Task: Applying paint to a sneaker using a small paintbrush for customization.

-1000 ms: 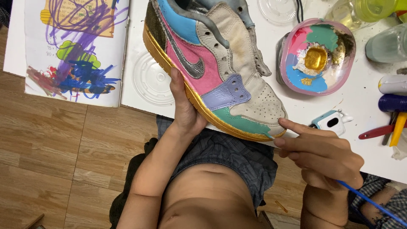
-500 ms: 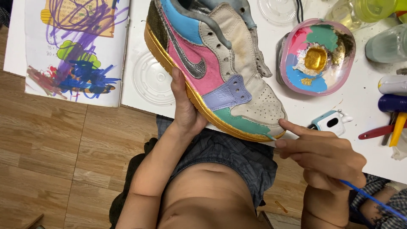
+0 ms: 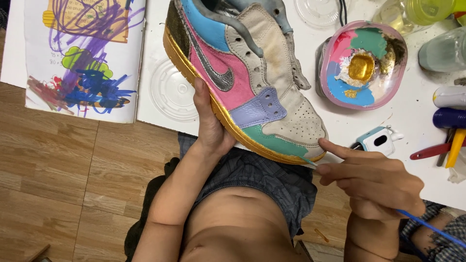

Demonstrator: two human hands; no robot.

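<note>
While the left hand (image 3: 209,127) cups the gold sole, grip closed on the painted sneaker (image 3: 242,77) tilted at the tabletop (image 3: 407,126) edge, the right hand (image 3: 374,182) pinches a thin brush (image 3: 427,225) at its toe; paint palette (image 3: 361,65) sits near.

Left hand (image 3: 209,127) cupped upward; right hand (image 3: 374,182) fingers pinched, forefinger extended.
</note>
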